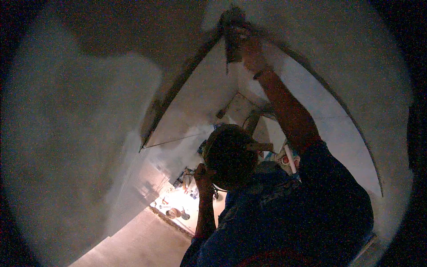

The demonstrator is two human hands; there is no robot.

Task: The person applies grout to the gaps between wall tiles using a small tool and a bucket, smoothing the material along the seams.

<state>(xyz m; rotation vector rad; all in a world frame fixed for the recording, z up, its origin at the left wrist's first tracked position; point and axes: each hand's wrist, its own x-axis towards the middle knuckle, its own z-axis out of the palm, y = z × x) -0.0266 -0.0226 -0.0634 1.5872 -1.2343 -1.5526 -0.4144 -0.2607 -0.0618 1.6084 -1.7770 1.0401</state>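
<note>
In the head view, the right hand (pixel 251 52) was raised at the end of an outstretched arm, its grip closed around a dark flat tool (pixel 233 46). That tool stood at the upper corner, where two pale walls met beneath the ceiling (pixel 129 26); in the dimness its contact with the surface could not be told. The left hand (pixel 203 173) was at the left side of a dark round container (pixel 229 158), its fingers curled at the edge. A short handle (pixel 260 147) stuck out rightward there. Below, bright light fell on small items (pixel 171 211) at the lower left.
</note>
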